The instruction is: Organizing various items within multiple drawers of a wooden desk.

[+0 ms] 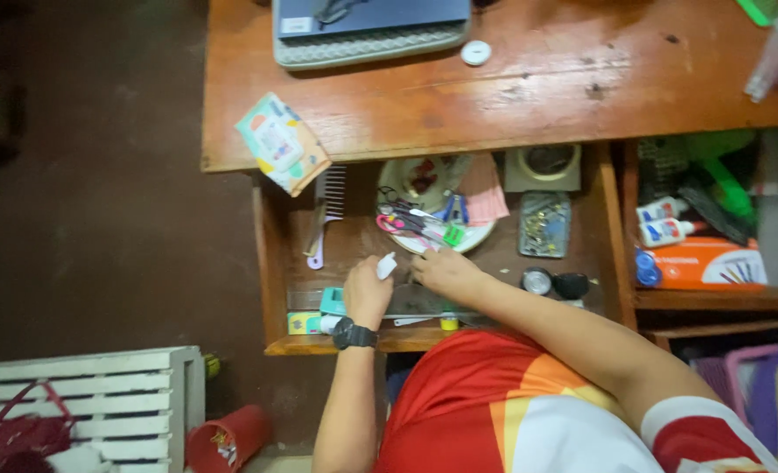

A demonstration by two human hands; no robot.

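Nearest is the person's red, orange and white shirt [511, 412], and beyond it both hands reach into an open wooden drawer [271, 254] under the orange-brown surface [529, 88]. The left hand [367, 293], a black watch [355, 335] on its wrist, has its grip pinching a small white bottle [386, 265], while the right hand [446, 271] lies just right of it, its grip's state hidden. Just beyond, a round plate [481, 235] holds scissors [402, 223]; a purple comb [327, 215] lies left, a clear pin box [544, 224] right.

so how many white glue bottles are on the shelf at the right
2, side by side on the right shelf: one glue bottle above, the other glue bottle just below, over the orange box. More may be hidden behind clutter.
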